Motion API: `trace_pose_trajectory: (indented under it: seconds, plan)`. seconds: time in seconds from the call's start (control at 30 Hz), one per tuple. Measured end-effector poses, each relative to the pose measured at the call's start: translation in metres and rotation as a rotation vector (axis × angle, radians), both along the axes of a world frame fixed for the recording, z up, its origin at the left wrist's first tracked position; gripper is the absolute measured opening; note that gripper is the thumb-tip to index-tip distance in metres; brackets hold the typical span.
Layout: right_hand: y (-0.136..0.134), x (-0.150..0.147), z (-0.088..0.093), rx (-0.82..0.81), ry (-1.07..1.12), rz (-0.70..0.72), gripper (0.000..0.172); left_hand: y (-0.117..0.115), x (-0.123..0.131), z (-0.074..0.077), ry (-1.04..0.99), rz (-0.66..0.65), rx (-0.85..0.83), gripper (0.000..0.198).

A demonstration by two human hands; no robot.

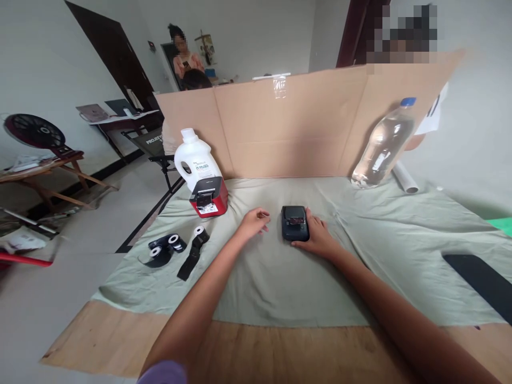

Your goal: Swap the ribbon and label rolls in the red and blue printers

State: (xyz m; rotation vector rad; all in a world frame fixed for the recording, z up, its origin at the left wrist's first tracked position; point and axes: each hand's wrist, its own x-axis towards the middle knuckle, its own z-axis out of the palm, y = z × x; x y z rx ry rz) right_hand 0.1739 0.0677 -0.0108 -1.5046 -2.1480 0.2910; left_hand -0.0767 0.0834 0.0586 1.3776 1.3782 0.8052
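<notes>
Well to the left of the squat, rounded black plastic device (295,230), beyond the bench, a round dark fan (36,130) sits on a wooden stand. Nearer, left of the device and a little closer to the camera, a small group of shiny black rolls with white cores (160,257) lies on the pale green cloth (260,288), some with dark strip trailing; just to their right, another black roll with a white core (196,248) is partly unwound, its strip running toward the near edge. Left of and beyond the device, a white plastic jug with a handle (200,154) stands behind a boxy red-and-black machine with a white label (218,205).

Just left of the device is the left hand (254,224), apart from it, fingers loosely curled and holding nothing visible. The device itself rests on the cloth, which covers most of the wooden bench (280,352); behind it rises a creased brown cardboard panel (288,133). Against its right side, the right hand (318,237) holds it, fingers along that side and thumb at the near edge. Right of and beyond the device, a clear plastic bottle with a blue cap (386,144) leans rightward, with a white tube (406,178) beside it. Farthest right of the device, and nearer the camera, lies a flat black slab (482,280).
</notes>
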Motion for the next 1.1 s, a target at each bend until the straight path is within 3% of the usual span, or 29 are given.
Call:
trace_pose_trajectory:
  seconds: [0.13, 0.37, 0.9, 1.1]
  plan:
    - [-0.002, 0.001, -0.003, -0.005, -0.018, 0.015, 0.128, 0.041, 0.010, -0.005, -0.017, -0.132, -0.287, 0.035]
    - [-0.003, 0.002, -0.005, -0.006, -0.065, 0.019, 0.128, 0.044, 0.025, -0.016, -0.011, -0.232, -0.296, 0.026]
    - [-0.004, 0.000, 0.000, -0.033, -0.087, -0.017, 0.139, 0.051, 0.033, -0.030, -0.037, -0.067, -0.347, 0.014]
    - [-0.005, 0.000, 0.000, -0.025, -0.089, -0.019, 0.137, 0.047, 0.036, -0.027, -0.054, -0.032, -0.324, 0.019]
